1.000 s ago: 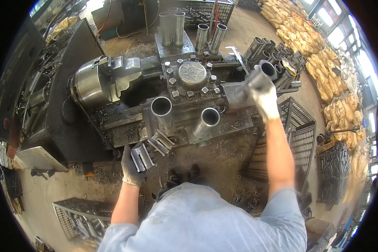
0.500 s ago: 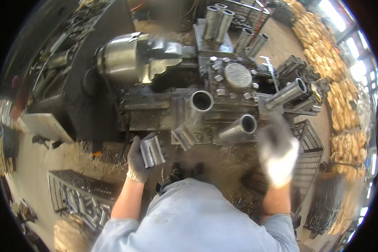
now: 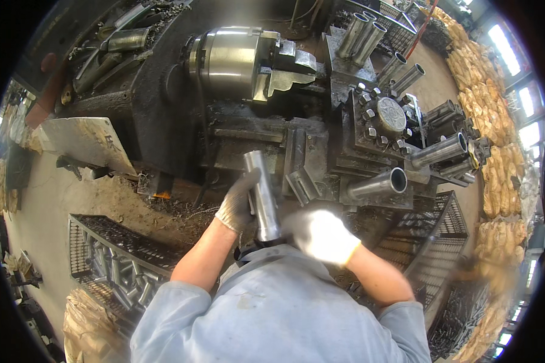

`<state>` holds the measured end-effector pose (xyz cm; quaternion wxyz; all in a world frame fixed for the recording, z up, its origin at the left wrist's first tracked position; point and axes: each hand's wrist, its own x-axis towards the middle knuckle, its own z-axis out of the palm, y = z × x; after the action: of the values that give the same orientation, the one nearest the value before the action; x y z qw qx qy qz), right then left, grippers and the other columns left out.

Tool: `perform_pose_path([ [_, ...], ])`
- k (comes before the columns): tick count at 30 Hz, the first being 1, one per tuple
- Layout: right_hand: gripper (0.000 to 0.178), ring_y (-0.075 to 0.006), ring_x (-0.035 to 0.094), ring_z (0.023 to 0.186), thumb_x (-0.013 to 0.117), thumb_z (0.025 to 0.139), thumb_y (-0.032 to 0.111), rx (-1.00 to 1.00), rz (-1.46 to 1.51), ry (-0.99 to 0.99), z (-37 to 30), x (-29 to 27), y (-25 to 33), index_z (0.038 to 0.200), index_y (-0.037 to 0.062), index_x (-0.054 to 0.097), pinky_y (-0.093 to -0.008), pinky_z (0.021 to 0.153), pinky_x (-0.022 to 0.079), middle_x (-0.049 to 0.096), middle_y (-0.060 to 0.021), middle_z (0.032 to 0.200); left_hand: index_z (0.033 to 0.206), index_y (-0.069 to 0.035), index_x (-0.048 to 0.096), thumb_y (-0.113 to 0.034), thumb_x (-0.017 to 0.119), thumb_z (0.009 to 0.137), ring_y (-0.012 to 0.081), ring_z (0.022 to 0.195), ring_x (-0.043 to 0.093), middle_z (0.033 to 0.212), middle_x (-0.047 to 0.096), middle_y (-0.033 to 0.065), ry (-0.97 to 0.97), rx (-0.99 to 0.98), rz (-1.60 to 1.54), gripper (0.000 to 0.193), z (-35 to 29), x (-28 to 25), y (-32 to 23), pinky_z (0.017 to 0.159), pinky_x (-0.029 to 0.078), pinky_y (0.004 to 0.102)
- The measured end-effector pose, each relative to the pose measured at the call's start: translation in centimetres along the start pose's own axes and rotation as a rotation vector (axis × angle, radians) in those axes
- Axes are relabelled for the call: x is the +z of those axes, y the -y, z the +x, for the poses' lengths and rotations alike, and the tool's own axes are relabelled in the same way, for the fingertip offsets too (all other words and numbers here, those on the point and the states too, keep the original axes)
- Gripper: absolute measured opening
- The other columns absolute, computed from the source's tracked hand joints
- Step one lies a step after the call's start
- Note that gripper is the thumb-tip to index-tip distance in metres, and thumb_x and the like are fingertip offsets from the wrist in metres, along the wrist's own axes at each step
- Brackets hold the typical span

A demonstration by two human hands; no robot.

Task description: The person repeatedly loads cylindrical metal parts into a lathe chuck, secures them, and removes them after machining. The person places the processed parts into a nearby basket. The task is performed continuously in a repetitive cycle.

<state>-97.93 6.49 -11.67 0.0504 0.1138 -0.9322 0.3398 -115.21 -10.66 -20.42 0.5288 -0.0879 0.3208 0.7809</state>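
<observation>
My left hand [image 3: 238, 202], in a dark-palmed work glove with a pale cuff, is closed around a shiny metal tube [image 3: 263, 196]. The tube stands nearly lengthwise in front of my body, its lower end wider. Beside that lower end is my right hand [image 3: 321, 235], in a similar glove; motion blur hides its fingers, and I cannot tell whether it touches the tube. Just beyond, an angled metal block [image 3: 303, 185] rests at the machine's front edge. Another metal tube [image 3: 378, 184] lies to its right, open end facing right.
A lathe chuck [image 3: 230, 63] with stepped jaws is at the back. Right of it sits a bolted tool post [image 3: 391, 115], with several tubes [image 3: 440, 149] around it. Mesh bins stand on both sides; the left bin [image 3: 79, 248] holds metal pieces. Metal shavings litter the floor.
The tube standing upright near the machine's front is gone from there, and my left hand now grips a tube. My right hand has swung inward from the right. The view has shifted.
</observation>
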Motion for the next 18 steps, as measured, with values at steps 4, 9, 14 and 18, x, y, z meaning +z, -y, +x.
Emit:
perform_pose_path([
  [4, 0.032, -0.0407, 0.075, 0.082, 0.071, 0.094, 0.031, 0.618, -0.443, -0.009, 2.6, 3.6, -5.2, 0.116, 0.0082, 0.07, -0.0524, 0.072, 0.061, 0.075, -0.0196, 0.094, 0.125, -0.003, 0.067, -0.052, 0.06, 0.107, 0.0331, 0.092, 0.076, 0.106, 0.076, 0.019, -0.004, 0.031, -0.044, 0.053, 0.0, -0.7, -0.2, 0.087, 0.065, 0.0508],
  [9, 0.043, -0.0357, 0.077, 0.081, 0.074, 0.094, 0.037, 0.81, 0.504, -0.231, 3.5, -1.1, -6.2, 0.108, -0.0042, 0.075, -0.0478, 0.069, 0.057, 0.079, -0.0248, 0.1, 0.129, -0.006, 0.067, -0.057, 0.058, 0.106, 0.032, 0.101, 0.075, 0.113, 0.076, 0.0148, 0.098, 0.093, -0.226, 0.057, 0.9, 1.3, -0.1, 0.09, 0.063, 0.0482],
  [14, 0.075, -0.0321, 0.076, 0.1, 0.089, 0.079, 0.041, 0.773, 0.599, 0.014, 5.0, -3.8, -4.0, 0.137, -0.001, 0.065, -0.0367, 0.091, 0.061, 0.076, -0.0238, 0.115, 0.147, -0.007, 0.059, -0.058, 0.055, 0.108, 0.0316, 0.131, 0.063, 0.137, 0.069, 0.0147, 0.134, 0.247, 0.011, 0.064, 2.5, 6.4, 2.2, 0.12, 0.044, 0.0465],
  [18, 0.083, -0.0257, 0.074, 0.104, 0.092, 0.074, 0.032, 0.909, 0.722, -0.18, 5.2, -6.2, -0.9, 0.143, -0.0001, 0.059, -0.039, 0.091, 0.06, 0.075, -0.0191, 0.12, 0.157, -0.006, 0.049, -0.058, 0.046, 0.112, 0.0273, 0.138, 0.058, 0.15, 0.061, 0.0118, 0.292, 0.09, 0.112, 0.069, 5.9, 6.7, 1.2, 0.124, 0.041, 0.0438],
])
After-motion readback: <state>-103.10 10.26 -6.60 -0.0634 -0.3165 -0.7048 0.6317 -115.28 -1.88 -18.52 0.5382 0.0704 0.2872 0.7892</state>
